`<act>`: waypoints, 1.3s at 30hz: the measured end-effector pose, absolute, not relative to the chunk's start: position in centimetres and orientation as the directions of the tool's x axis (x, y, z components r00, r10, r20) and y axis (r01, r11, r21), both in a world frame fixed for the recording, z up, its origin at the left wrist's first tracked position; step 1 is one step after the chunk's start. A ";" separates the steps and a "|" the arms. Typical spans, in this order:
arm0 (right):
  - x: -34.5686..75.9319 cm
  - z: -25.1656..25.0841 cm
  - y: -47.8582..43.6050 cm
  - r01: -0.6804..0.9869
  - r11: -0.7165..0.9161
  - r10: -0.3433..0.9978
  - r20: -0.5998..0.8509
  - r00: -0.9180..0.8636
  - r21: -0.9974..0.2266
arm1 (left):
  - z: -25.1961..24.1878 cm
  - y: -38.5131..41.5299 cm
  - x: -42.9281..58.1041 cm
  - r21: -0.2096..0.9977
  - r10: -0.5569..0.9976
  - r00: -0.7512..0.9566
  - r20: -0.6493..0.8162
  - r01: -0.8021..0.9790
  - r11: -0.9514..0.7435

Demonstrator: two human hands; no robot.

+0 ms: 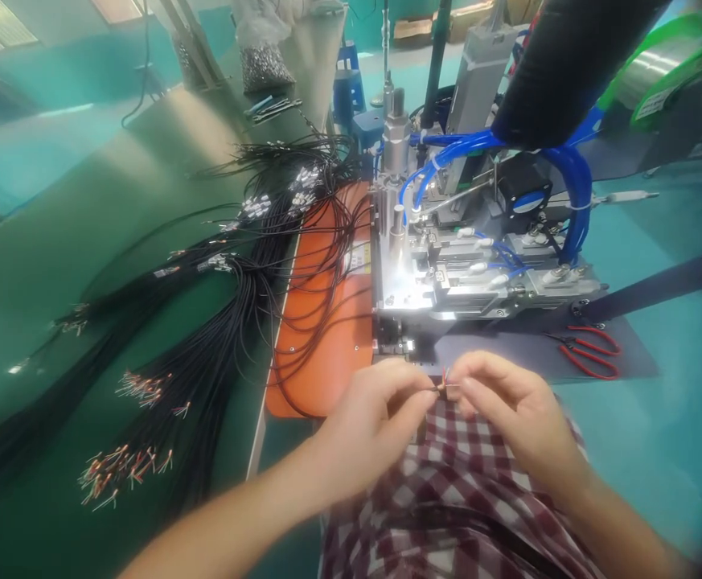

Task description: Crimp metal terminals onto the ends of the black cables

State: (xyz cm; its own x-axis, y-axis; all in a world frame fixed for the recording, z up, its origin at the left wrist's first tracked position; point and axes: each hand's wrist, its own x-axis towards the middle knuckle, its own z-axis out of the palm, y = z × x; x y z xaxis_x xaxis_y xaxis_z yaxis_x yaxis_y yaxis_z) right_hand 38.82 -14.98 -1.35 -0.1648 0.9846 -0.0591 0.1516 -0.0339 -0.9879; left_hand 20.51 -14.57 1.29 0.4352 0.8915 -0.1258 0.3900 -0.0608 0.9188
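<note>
Between thumb and forefinger, my left hand pinches a thin black cable close to its stripped end. Fine coloured wires, one of them red, fan out from that end. My right hand closes its thumb and forefinger on the wire ends; which strands it holds is too small to tell. Both hands are nearly touching, above my checked clothing and just in front of the metal machine. Its lit fixture stands beyond my fingers.
Bundles of black cables with bare coloured ends cover the green table at left. More cables cross the orange board. Red-handled pliers lie at right. A solder-like wire spool and a thick black hose hang above.
</note>
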 end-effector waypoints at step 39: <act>38.4 -2.0 -15.4 0.530 0.563 0.824 0.486 -0.292 -0.635 | 0.8 -14.1 20.3 0.862 0.763 0.421 -0.490 0.103 0.497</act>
